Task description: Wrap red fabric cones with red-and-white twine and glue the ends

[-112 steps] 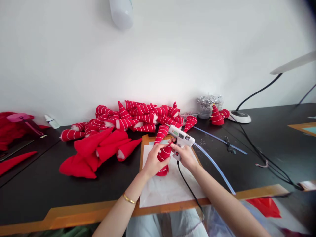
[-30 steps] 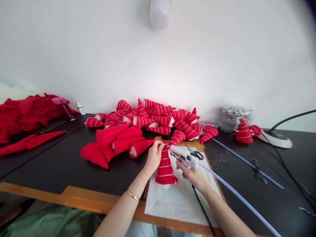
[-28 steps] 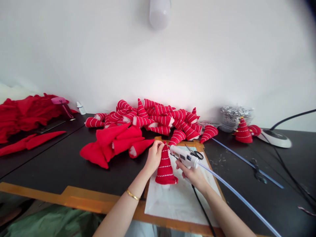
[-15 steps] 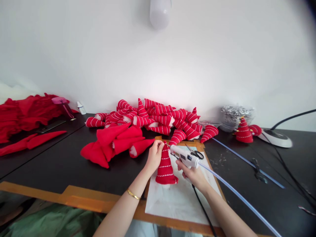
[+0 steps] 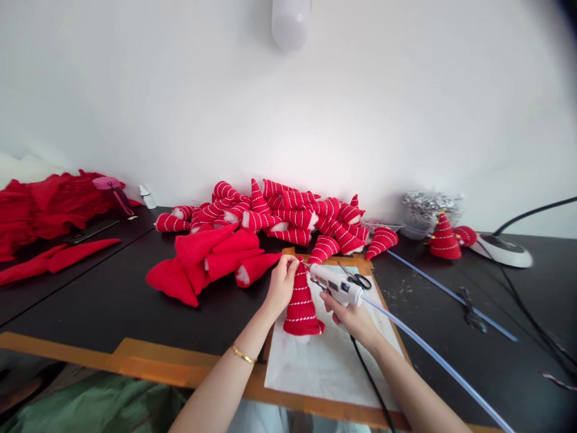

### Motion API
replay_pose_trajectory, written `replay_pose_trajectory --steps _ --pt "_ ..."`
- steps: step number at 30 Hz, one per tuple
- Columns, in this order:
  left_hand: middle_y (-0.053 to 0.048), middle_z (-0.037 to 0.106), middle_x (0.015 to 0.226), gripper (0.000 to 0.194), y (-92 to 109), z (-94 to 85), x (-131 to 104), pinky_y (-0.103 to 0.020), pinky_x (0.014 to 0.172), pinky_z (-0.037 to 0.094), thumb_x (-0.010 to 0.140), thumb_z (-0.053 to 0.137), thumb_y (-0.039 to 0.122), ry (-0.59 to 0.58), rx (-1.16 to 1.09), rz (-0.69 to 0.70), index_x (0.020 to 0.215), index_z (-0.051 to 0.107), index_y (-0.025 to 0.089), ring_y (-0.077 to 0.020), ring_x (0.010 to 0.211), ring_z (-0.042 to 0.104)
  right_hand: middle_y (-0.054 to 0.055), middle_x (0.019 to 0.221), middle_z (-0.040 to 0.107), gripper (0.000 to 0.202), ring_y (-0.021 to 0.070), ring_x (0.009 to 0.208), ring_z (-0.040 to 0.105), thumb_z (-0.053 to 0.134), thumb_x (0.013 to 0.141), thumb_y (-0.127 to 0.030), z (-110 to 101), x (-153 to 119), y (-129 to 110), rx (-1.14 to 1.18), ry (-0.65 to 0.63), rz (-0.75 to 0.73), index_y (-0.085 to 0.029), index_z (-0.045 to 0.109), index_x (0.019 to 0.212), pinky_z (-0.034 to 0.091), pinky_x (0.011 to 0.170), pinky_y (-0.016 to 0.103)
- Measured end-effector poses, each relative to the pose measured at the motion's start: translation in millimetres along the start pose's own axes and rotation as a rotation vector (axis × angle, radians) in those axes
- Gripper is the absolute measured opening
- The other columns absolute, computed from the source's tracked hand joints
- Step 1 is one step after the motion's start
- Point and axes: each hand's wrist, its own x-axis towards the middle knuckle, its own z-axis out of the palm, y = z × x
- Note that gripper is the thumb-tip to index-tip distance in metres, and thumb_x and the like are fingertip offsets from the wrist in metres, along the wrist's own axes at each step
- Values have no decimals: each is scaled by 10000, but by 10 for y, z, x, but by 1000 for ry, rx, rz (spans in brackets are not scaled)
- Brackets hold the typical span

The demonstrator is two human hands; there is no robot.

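Note:
My left hand is closed, fingertips pinched at the top of a red stuffed felt cone wound with white twisted cord. The cone stands upright over a white sheet, with a bit of white stuffing at its base. A white glue gun is gripped in my right hand, its nozzle touching or very near the cone's tip by my left fingertips. A long clear glue stick runs out of its back. What exactly lies between the left fingertips is too small to make out.
Behind lie a pile of corded cones and plain red cones. Black scissors rest just beyond the glue gun. To the right are a spare glue stick, a decorated cone, a bag of silver tinsel and a lamp base.
Almost nothing differs. The whole view shifts very slightly, while both hands, the cone and the glue gun keep the same places relative to one another.

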Motion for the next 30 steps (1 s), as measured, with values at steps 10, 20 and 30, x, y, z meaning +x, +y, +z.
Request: replay_pose_trajectory --steps 10,20,30 --pt "-17 623 854 171 -18 6 2 -298 795 456 955 469 355 2 -1 -1 880 528 214 -185 821 610 -27 565 511 442 103 444 428 623 694 -627 -4 23 29 -42 0 9 -196 538 744 368 434 252" --pt "-17 630 861 178 8 4 -2 -289 791 458 951 467 368 -2 -7 -18 885 525 214 -183 823 613 -39 530 461 463 101 445 406 626 699 -649 -6 29 45 -33 -17 16 -209 483 683 341 438 253" --pt "-14 636 854 173 12 4 -5 -288 778 466 958 477 351 1 -22 -11 874 534 212 -180 811 616 -37 529 449 477 109 453 400 634 694 -665 -13 9 21 -32 -25 27 -219 467 655 338 451 265"
